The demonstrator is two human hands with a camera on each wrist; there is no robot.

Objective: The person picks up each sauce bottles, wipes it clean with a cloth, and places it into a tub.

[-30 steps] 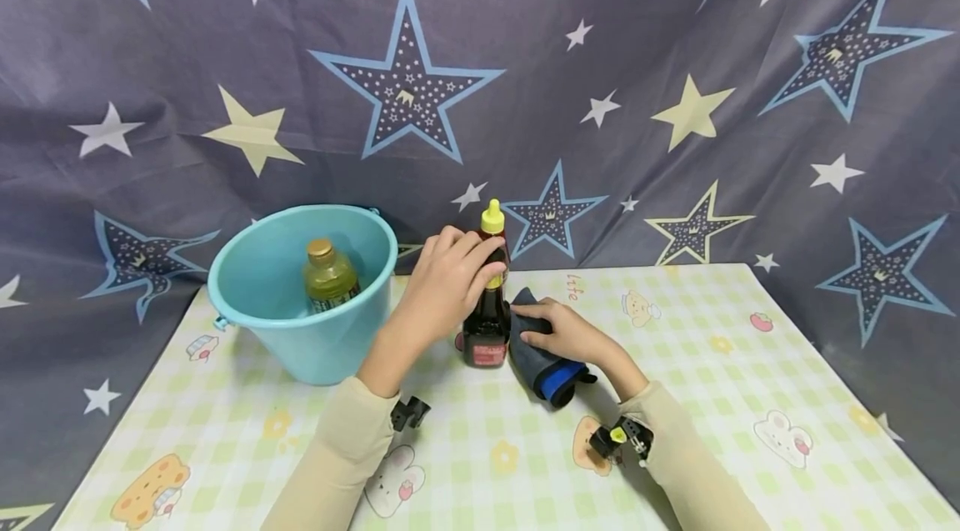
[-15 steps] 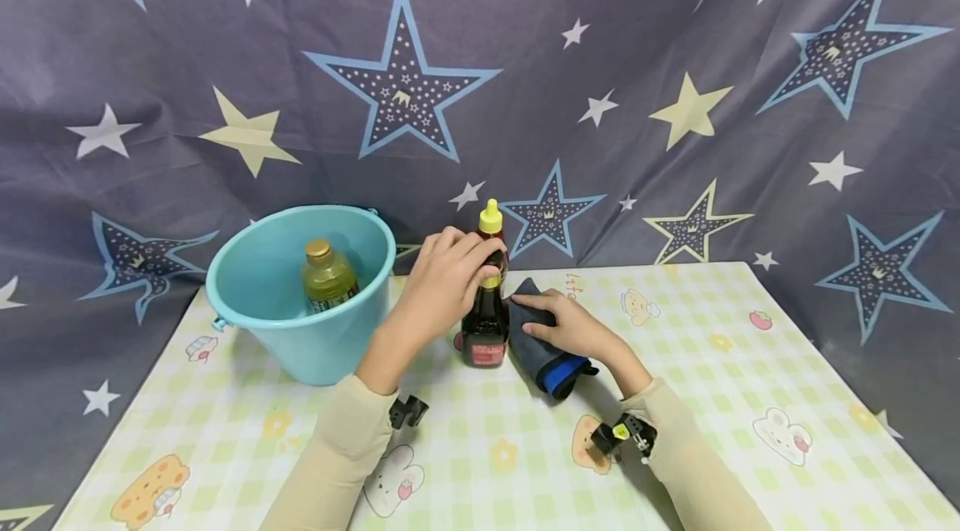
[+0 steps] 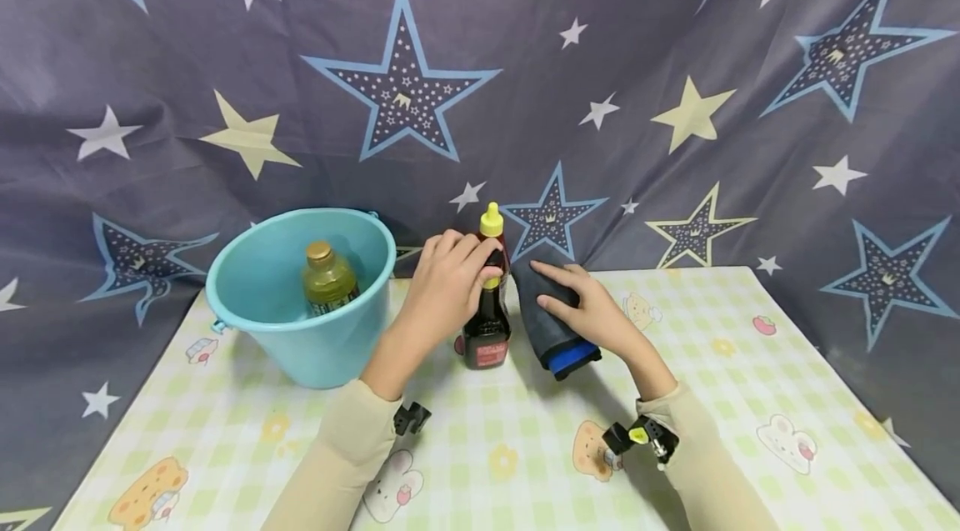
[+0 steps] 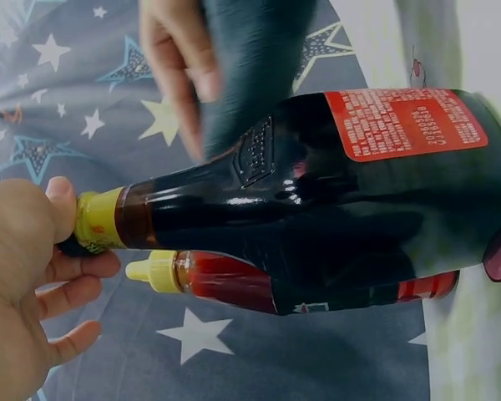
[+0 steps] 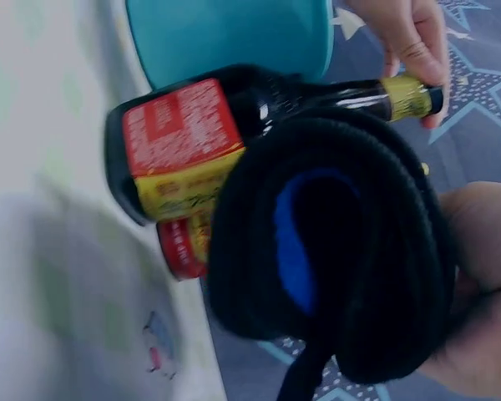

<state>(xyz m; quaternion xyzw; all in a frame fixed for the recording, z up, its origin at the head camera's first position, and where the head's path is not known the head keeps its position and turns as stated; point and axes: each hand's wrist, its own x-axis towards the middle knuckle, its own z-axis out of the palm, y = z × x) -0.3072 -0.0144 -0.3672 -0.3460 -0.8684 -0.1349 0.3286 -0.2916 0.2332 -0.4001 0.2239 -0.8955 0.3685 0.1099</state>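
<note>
My left hand (image 3: 442, 285) pinches the yellow-banded top of a tall soy sauce bottle (image 3: 486, 331) that stands upright on the table. In the left wrist view my thumb lies against the cap while the lower fingers spread apart. Just behind that bottle stands a red sauce squeeze bottle (image 4: 234, 280) with a yellow nozzle cap, partly covered. To the right, my right hand (image 3: 592, 310) grips a rolled dark grey cloth (image 3: 546, 314) from its right side, and the cloth is raised above the table. Its blue inner face and a hanging loop show in the right wrist view.
A turquoise bucket (image 3: 322, 356) stands at the left back of the table, with a green bottle (image 3: 328, 277) with a gold cap inside it. A dark curtain (image 3: 480, 31) with stars hangs right behind the checked tablecloth (image 3: 495, 423).
My right hand has lifted the rolled cloth off the table and shifted it slightly right, away from the bottles. The left hand stays at the soy sauce bottle's top.
</note>
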